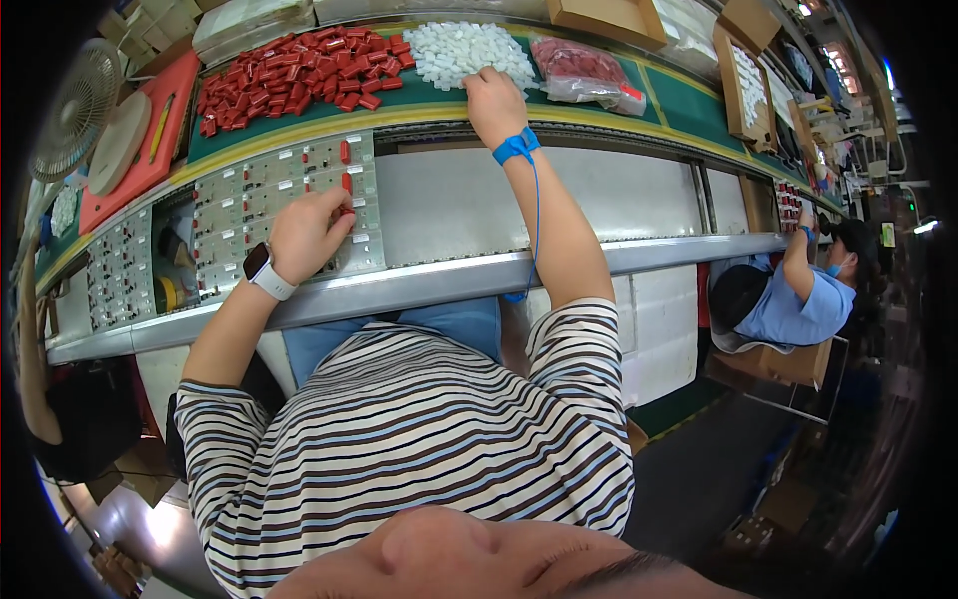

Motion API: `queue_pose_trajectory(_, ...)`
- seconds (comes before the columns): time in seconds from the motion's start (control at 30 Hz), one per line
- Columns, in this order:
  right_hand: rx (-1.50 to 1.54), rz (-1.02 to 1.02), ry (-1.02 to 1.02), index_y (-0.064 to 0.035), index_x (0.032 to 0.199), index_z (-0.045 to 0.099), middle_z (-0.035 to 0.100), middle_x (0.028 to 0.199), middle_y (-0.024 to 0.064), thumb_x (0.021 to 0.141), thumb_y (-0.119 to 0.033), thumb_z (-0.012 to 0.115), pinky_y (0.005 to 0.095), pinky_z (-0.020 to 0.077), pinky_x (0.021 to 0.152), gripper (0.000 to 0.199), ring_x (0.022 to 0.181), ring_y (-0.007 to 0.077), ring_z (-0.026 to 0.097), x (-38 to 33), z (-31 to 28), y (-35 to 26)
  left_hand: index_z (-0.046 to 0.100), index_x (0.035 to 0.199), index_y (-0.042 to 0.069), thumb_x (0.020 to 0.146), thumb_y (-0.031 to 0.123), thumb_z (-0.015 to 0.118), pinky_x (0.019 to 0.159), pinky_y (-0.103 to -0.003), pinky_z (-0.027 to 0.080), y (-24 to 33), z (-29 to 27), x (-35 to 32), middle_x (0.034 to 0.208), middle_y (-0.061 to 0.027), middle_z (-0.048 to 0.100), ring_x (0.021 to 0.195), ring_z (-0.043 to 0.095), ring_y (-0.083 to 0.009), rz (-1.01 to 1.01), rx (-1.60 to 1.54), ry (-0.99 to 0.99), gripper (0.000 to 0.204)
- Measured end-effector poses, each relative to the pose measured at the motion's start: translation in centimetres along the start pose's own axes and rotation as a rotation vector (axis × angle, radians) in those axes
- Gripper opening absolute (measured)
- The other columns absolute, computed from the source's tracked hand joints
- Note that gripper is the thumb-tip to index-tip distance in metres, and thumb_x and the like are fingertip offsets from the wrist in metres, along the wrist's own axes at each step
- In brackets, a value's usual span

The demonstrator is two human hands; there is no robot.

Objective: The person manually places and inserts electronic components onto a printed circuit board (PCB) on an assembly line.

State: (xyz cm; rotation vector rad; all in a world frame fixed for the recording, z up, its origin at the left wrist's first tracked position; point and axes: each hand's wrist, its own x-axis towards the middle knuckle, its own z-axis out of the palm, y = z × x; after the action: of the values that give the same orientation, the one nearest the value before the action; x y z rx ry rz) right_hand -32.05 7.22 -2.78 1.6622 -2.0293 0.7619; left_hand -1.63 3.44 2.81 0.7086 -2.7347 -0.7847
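Note:
My left hand [307, 236] is over the right column of a circuit board panel [261, 215], thumb and fingers pinched around a small red component, mostly hidden by the fingertips. Just beyond it, red block-shaped components [346, 152] stand upright on the same panel. My right hand [496, 106] reaches to the far side, its fingertips bent down at the near edge of a pile of small white parts [454, 50]. What those fingers pinch, if anything, is hidden. A blue wrist strap [516, 146] with a cord circles my right wrist.
A heap of red components [299, 75] lies left of the white pile. To its right is a clear bag of red parts [584, 70]. A metal rail [449, 268] runs along the near edge. A fan [80, 110] stands far left; a co-worker [788, 290] sits at right.

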Motion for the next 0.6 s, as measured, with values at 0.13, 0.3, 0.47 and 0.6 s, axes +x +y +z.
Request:
queue_pose_trajectory(0.13, 0.009, -0.016, 0.003, -0.0051, 0.071, 0.061, 0.056, 0.078, 0.0119, 0.068, -0.001, 0.054, 0.0387, 0.0476, 0.07, 0.009, 0.078, 0.0302, 0.055, 0.0, 0.2, 0.1, 0.056, 0.085, 0.005, 0.078, 0.011, 0.061, 0.061, -0.036, 0.046, -0.1, 0.1, -0.2, 0.074, -0.0114, 0.061, 0.07, 0.06, -0.0283, -0.02, 0.018, -0.002, 0.011)
queue_pose_trajectory(0.3, 0.005, -0.016, -0.001, -0.0051, 0.071, 0.061, 0.056, 0.079, 0.0122, 0.068, -0.001, 0.054, 0.0388, 0.0477, 0.07, 0.008, 0.079, 0.0303, 0.055, -0.1, 0.1, 0.1, 0.055, 0.084, 0.005, 0.077, 0.01, 0.062, 0.061, -0.037, 0.046, 0.3, 0.0, -0.2, 0.074, -0.0114, 0.061, 0.069, 0.059, -0.029, -0.041, 0.023, -0.009, 0.011)
queue_pose_trajectory(0.47, -0.018, -0.002, 0.017, -0.0058, 0.071, 0.061, 0.056, 0.078, 0.0117, 0.069, -0.004, 0.056, 0.0389, 0.0476, 0.069, 0.006, 0.079, 0.0296, 0.056, 0.0, -0.1, 0.0, 0.057, 0.087, 0.004, 0.076, 0.01, 0.063, 0.064, -0.038, 0.046, 0.5, 0.0, -0.4, 0.076, -0.0127, 0.061, 0.071, 0.059, -0.0306, -0.023, 0.112, -0.007, 0.014)
queue_pose_trajectory(0.6, -0.084, 0.021, -0.042, -0.0066, 0.07, 0.062, 0.056, 0.078, 0.0107, 0.069, -0.006, 0.057, 0.0384, 0.0472, 0.069, 0.006, 0.08, 0.0289, 0.056, -0.1, -1.1, -0.4, 0.058, 0.09, 0.004, 0.075, 0.01, 0.064, 0.065, -0.039, 0.046, 0.9, -0.3, -0.7, 0.079, -0.0143, 0.061, 0.073, 0.059, -0.0313, 0.011, 0.174, -0.022, 0.018)
